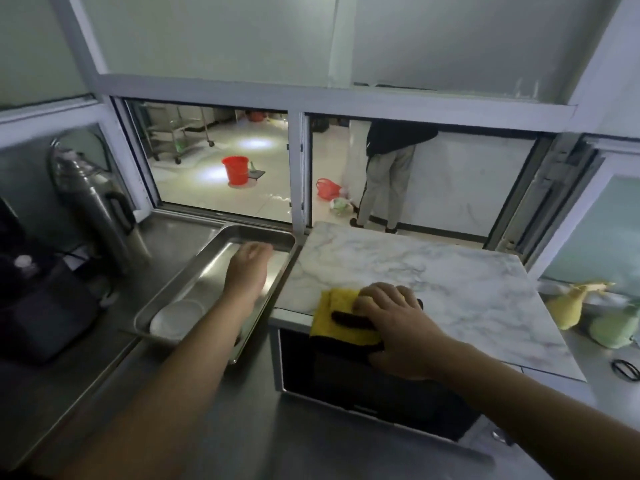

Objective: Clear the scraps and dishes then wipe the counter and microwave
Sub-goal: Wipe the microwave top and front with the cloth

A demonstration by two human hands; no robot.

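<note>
Fingers of the right hand [391,327] curl over a yellow-and-black cleaning cloth [341,318] at the front edge of the white marble slab [433,271] above the black microwave [363,382]. Left hand [250,268] hovers relaxed, holding nothing, over the steel tray [194,271] containing a white dish [176,318].

Serving hatch and room beyond, dim near side.

Pale frosted wall panels [214,36] fill the top of the frame; grey window frame [298,168] splits the hatch mid-frame. Through it: glossy light floor tiles [214,192] with two bright reflections, red bucket [235,169] centre-left, wheeled metal rack [166,136] upper left, red basket [327,188] centre, a standing person [388,174] at a white wall [460,188].
</note>
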